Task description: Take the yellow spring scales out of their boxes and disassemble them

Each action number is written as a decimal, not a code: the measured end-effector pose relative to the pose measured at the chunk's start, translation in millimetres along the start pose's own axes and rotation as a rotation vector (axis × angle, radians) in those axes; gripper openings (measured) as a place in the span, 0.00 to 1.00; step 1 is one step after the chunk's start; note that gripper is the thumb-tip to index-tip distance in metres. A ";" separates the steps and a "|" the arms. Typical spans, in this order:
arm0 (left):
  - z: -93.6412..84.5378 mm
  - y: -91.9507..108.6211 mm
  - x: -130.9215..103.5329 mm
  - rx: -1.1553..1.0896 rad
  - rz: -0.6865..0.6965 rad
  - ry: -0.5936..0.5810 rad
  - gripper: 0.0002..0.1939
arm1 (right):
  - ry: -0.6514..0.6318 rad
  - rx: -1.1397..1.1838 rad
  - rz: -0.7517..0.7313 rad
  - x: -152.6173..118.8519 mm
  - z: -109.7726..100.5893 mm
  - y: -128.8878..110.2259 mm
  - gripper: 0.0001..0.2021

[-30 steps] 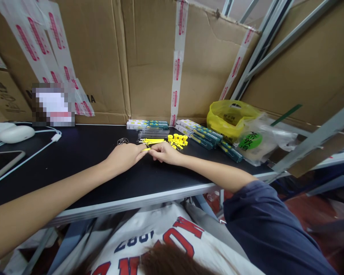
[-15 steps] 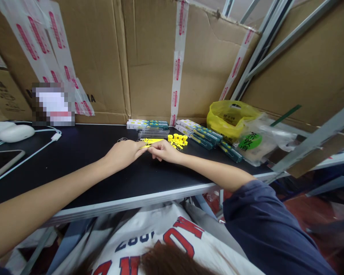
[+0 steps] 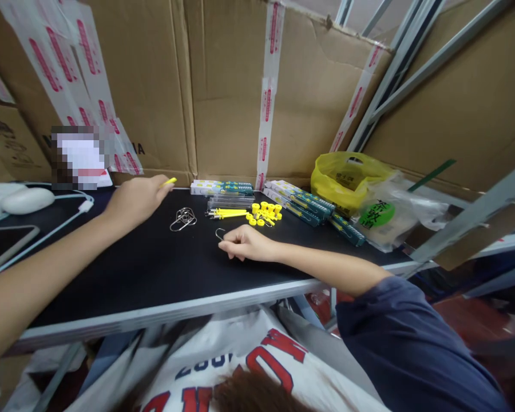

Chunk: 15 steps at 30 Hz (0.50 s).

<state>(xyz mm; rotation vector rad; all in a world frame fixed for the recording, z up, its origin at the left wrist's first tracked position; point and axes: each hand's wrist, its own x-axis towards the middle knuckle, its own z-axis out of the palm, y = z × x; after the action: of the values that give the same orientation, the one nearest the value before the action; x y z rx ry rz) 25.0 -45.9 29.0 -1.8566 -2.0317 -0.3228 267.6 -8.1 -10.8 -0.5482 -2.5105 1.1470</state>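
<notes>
My left hand [image 3: 138, 200] is raised over the left part of the black table, its fingers closed on a small yellow piece [image 3: 170, 181]. Nearer the middle, my right hand [image 3: 245, 242] is closed around a thin metal hook [image 3: 219, 233], whose curved end sticks out on its left. Between the hands lies a bunch of metal hooks [image 3: 183, 219]. Behind my right hand are several yellow sticks [image 3: 232, 213] with dark ends, side by side, and a cluster of yellow caps [image 3: 264, 213]. Clear tubes [image 3: 229, 201] lie behind the sticks.
White and green narrow boxes [image 3: 300, 201] are stacked at the back. A yellow bag [image 3: 347, 177] and a clear plastic bag [image 3: 381, 220] stand on the right, by a metal frame. On the left are a white rounded device [image 3: 28, 200], a cable and a phone [image 3: 6, 243].
My hands have come apart. The left one has moved left and up with the yellow piece. A hook now shows at my right hand, which has dropped slightly; the bunch of hooks is uncovered.
</notes>
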 end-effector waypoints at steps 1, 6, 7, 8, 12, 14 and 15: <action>-1.2 -7.3 2.2 0.001 -0.013 0.034 0.24 | 0.025 -0.017 -0.013 0.6 0.4 0.4 0.19; 15.2 -2.5 2.3 -0.053 0.126 0.051 0.25 | 0.069 -0.126 -0.050 10.4 -1.2 9.8 0.20; 20.2 1.1 1.8 -0.085 0.144 0.013 0.24 | 0.071 -0.151 -0.038 11.6 -1.8 12.2 0.20; 24.4 3.6 1.4 -0.113 0.162 -0.019 0.24 | 0.078 -0.175 -0.025 12.6 -2.4 14.7 0.20; 31.1 3.3 0.7 -0.269 0.207 -0.007 0.22 | 0.122 -0.266 -0.004 21.1 -7.3 21.8 0.20; 31.1 2.0 0.0 -0.402 0.210 0.001 0.20 | 0.148 -0.335 -0.008 32.1 -10.0 22.6 0.20; 31.2 1.9 -0.5 -0.478 0.198 0.002 0.18 | 0.158 -0.376 -0.010 39.5 -10.8 22.2 0.20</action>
<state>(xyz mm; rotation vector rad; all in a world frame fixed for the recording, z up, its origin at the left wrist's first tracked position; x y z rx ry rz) 23.4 -33.4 0.4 -2.3077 -1.8600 -0.8099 242.5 30.8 -16.0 -0.6895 -2.5936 0.5984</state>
